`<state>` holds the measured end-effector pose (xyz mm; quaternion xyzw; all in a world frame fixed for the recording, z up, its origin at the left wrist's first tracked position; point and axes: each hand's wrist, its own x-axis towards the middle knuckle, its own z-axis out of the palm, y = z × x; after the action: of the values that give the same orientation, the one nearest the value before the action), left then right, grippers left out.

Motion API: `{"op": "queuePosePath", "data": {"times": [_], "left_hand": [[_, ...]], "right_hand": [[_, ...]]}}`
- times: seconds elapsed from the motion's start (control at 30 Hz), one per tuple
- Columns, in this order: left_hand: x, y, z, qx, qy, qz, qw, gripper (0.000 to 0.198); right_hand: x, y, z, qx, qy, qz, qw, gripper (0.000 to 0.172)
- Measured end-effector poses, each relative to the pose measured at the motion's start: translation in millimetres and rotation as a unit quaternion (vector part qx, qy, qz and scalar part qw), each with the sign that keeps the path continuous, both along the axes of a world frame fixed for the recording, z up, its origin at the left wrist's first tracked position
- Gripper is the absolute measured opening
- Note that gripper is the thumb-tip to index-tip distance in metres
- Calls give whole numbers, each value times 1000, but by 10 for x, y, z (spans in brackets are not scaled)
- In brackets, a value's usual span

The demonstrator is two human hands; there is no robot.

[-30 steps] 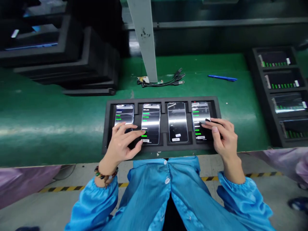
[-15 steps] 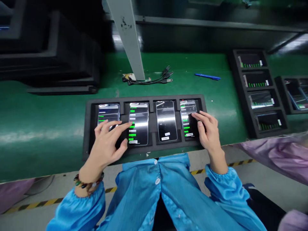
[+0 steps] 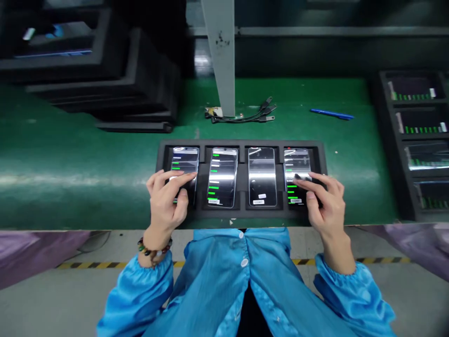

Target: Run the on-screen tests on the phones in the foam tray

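your left hand (image 3: pixel 165 199) rests spread fingers on the first phone (image 3: pixel 184 168), right hand (image 3: pixel 324 199) likewise on the fourth phone (image 3: pixel 296 171); three screens show green bars, the third phone (image 3: pixel 262 177) shows none.

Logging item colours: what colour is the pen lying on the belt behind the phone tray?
Blue; the pen shows clearly in the head view.

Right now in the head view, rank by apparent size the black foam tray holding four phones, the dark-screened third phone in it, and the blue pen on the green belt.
1. Black foam tray, largest.
2. Dark-screened third phone.
3. Blue pen, smallest; it lies farther from the camera, so its true size is less sure.
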<state>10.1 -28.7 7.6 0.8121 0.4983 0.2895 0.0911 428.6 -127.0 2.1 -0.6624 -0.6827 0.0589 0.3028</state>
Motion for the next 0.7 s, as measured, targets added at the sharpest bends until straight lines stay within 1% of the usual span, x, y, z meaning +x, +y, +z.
{"op": "queuePosePath", "data": {"times": [0.03, 0.1, 0.2, 0.27, 0.3, 0.33, 0.4, 0.5, 0.6, 0.7], "left_hand": [[-42, -14, -1, -2, -8, 25, 1000, 38], [-140, -45, -4, -2, -17, 62, 998, 36], [-290, -98, -6, 4, -16, 91, 996, 35], [-375, -136, -4, 5, -10, 102, 995, 36], [-412, -152, -3, 4, -6, 105, 994, 37], [-445, -166, -3, 2, -3, 106, 994, 38], [-497, -175, -4, -9, 8, 94, 996, 40], [-535, -130, -5, -59, 38, 60, 996, 42], [-521, -26, 0, -109, 63, 48, 991, 48], [-495, 70, -2, -118, 72, 42, 990, 52]], "right_hand": [[-139, 37, 31, -6, 6, 20, 1000, 35], [-493, 136, 88, -24, 21, 83, 996, 39], [-1041, 306, 136, -54, 39, 183, 981, 46], [-1282, 388, 144, -78, 39, 219, 972, 48], [-1346, 410, 145, -84, 38, 226, 970, 49], [-1372, 421, 146, -83, 39, 226, 970, 49], [-1330, 412, 148, -65, 43, 209, 975, 50], [-1143, 360, 149, -37, 46, 166, 984, 50], [-932, 291, 138, -36, 52, 121, 991, 49], [-715, 214, 105, -35, 61, 62, 996, 44]]}}
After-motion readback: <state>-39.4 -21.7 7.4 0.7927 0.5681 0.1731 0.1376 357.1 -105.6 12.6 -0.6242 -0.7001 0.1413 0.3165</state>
